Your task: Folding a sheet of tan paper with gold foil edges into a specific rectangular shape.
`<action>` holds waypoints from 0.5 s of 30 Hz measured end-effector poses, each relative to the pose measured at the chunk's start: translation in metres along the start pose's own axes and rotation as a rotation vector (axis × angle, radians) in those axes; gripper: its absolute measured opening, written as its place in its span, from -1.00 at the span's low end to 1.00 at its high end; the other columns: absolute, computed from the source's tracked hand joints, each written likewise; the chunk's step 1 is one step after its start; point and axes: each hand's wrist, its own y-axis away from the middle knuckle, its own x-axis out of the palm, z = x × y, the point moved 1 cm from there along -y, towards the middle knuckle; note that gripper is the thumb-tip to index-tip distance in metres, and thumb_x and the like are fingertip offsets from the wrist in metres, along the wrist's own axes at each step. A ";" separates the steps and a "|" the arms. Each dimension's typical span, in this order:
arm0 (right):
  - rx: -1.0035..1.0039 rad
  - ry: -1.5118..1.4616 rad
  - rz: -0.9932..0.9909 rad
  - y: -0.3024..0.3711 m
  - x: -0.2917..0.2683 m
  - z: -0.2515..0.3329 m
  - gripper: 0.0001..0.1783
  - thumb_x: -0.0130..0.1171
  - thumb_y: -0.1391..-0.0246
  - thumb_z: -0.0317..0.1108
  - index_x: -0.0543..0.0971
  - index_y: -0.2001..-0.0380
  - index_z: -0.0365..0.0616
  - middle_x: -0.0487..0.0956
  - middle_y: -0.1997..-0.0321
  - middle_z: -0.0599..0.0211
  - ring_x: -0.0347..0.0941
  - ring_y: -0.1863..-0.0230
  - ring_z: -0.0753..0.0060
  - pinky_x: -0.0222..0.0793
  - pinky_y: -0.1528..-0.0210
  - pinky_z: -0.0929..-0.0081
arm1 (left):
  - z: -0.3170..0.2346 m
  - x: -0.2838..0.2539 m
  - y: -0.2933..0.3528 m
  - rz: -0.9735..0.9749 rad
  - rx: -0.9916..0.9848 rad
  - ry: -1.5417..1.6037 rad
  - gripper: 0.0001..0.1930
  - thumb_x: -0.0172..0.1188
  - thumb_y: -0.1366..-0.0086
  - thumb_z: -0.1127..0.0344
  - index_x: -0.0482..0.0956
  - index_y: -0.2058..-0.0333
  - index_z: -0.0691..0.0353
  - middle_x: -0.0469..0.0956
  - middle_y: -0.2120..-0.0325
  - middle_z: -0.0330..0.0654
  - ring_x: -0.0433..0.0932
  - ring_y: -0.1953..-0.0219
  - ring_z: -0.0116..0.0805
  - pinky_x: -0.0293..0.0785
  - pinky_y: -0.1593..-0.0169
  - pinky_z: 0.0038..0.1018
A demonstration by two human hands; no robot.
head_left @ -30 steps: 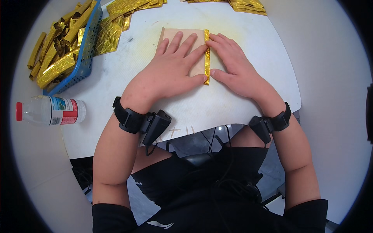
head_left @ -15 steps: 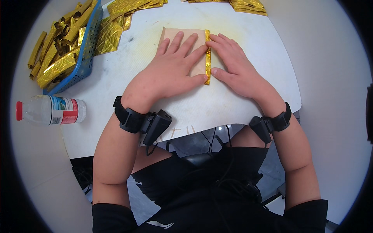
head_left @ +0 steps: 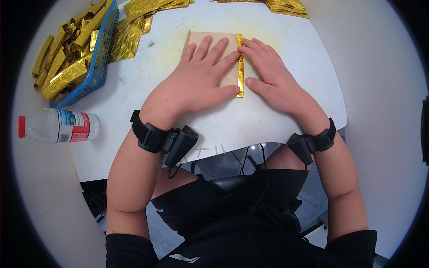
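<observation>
A sheet of gold foil paper lies with its pale tan back up on the white tabletop. Along its right side a narrow gold strip is folded over, and its left edge stands up slightly. My left hand rests flat on the sheet with fingers spread, its thumb and index fingertip at the strip. Just beside the strip, my right hand lies with fingers stretched, the index fingertip at the upper part of the fold and the thumb a little right of it.
A blue perforated basket at the far left is heaped with rolled gold paper tubes. Flat gold sheets lie beside it, with more stacks along the far edge. A clear plastic bottle with a red cap lies on its side at left.
The sheet and its folded strip have shifted very slightly right. My right thumb has moved a touch away from the strip; my left hand stays spread on the sheet.
</observation>
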 end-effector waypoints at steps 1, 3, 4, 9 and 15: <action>0.000 0.001 0.001 0.000 0.000 0.001 -0.23 0.21 -0.28 -0.20 0.29 -0.48 -0.24 0.21 -0.61 -0.10 -0.04 -0.67 -0.14 -0.21 -0.70 0.04 | 0.000 0.000 0.000 0.000 0.000 0.000 -0.15 -0.01 -0.43 -0.26 0.15 -0.58 0.01 0.00 -0.61 0.08 -0.15 -0.65 0.18 -0.28 -0.64 -0.01; 0.001 0.002 0.000 0.000 0.000 0.000 -0.23 0.21 -0.28 -0.19 0.29 -0.48 -0.23 0.21 -0.61 -0.10 -0.04 -0.67 -0.14 -0.21 -0.70 0.04 | 0.000 0.000 0.000 0.005 -0.002 -0.016 -0.16 -0.03 -0.44 -0.26 0.15 -0.58 0.01 0.00 -0.60 0.08 -0.15 -0.65 0.18 -0.28 -0.64 -0.02; 0.002 0.004 -0.001 0.000 0.001 0.000 -0.22 0.21 -0.28 -0.19 0.29 -0.48 -0.23 0.21 -0.61 -0.10 -0.04 -0.67 -0.14 -0.21 -0.70 0.03 | 0.000 0.001 0.000 0.005 -0.002 -0.015 -0.16 -0.03 -0.44 -0.26 0.15 -0.58 0.01 0.00 -0.60 0.08 -0.15 -0.65 0.18 -0.28 -0.64 -0.02; 0.002 -0.001 -0.003 -0.001 0.001 -0.001 -0.21 0.22 -0.28 -0.17 0.29 -0.48 -0.24 0.21 -0.61 -0.11 -0.03 -0.67 -0.15 -0.20 -0.70 0.02 | 0.001 0.003 -0.001 -0.006 0.003 -0.026 -0.15 -0.05 -0.46 -0.30 0.15 -0.58 0.02 0.00 -0.60 0.08 -0.15 -0.65 0.18 -0.29 -0.64 -0.01; -0.006 0.004 -0.011 -0.001 0.001 0.001 -0.21 0.23 -0.27 -0.16 0.29 -0.47 -0.26 0.22 -0.60 -0.12 -0.03 -0.67 -0.17 -0.19 -0.70 0.01 | 0.001 0.003 -0.001 -0.009 0.001 -0.032 -0.15 -0.07 -0.48 -0.32 0.15 -0.58 0.02 0.00 -0.60 0.09 -0.16 -0.65 0.17 -0.29 -0.64 -0.01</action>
